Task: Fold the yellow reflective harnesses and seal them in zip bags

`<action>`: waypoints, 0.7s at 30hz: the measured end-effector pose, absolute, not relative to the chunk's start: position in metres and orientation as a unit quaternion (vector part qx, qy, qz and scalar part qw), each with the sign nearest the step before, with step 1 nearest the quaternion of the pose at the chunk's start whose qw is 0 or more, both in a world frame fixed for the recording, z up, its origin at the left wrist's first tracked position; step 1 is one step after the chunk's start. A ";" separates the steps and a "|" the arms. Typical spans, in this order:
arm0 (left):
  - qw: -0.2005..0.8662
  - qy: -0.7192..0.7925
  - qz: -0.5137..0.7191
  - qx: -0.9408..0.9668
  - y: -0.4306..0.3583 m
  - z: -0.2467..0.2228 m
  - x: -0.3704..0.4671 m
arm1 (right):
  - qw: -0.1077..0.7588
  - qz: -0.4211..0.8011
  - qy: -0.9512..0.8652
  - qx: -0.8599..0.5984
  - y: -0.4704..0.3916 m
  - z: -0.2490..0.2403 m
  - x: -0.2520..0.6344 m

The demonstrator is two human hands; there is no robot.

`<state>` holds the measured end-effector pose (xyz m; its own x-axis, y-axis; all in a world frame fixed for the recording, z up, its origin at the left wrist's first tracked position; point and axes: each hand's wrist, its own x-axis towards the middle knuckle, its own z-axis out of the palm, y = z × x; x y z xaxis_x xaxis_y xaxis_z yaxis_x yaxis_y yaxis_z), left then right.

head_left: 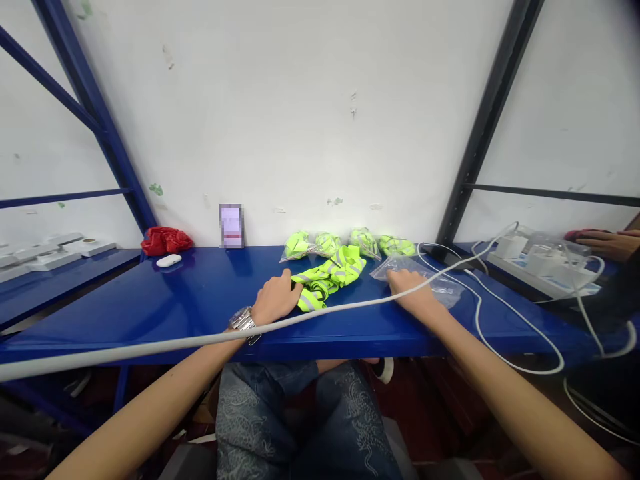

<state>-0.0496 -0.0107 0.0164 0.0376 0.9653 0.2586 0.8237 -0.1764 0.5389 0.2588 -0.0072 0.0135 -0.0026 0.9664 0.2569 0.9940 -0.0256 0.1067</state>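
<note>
And here's the neon-yellow garment point(341, 269), one loose, crumpled piece with silvery stripes, lying on the blue table point(200, 287) between the two hands! The left hand point(275, 299) is right at its near-left edge, fingertips touching the fabric; the right hand point(404, 281) sits well apart, off to the garment's right.

Now the fingers: the left ones are bent and close together, but whether they pinch the cloth or merely rest against it, I cannot tell. Over on the right, they curl down onto the clear plastic bag point(447, 291), touching it, and the hand itself hides whether there's a grip.

Time for the count! One loose garment, one flat clear bag under the right hand, and four neon bundles point(327, 244) in a row by the wall, clear plastic showing around several. Over to the left: one red bundle point(166, 241), one white rounded object point(169, 261) just beside it, and one upright phone-like screen point(231, 227).
</note>
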 end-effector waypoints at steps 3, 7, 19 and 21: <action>0.084 0.616 0.259 0.739 -0.011 0.025 -0.066 | 0.117 -0.176 -0.646 -0.733 -0.015 0.021 0.261; 0.021 0.609 0.286 0.740 -0.009 0.039 -0.079 | 0.308 -0.294 -0.677 -0.600 -0.018 0.038 0.249; -0.277 0.453 0.136 0.836 -0.001 0.062 -0.093 | 0.379 -0.195 -0.841 -0.333 0.009 0.028 0.163; -0.277 0.519 0.151 0.794 0.011 0.057 -0.107 | 0.387 -0.183 -0.832 -0.354 0.009 0.019 0.169</action>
<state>-0.1066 0.0105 0.0565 0.4149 0.7407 0.5284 0.9087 -0.3071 -0.2829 0.1691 0.0087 0.0192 -0.4499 0.4475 0.7728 0.7309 0.6818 0.0307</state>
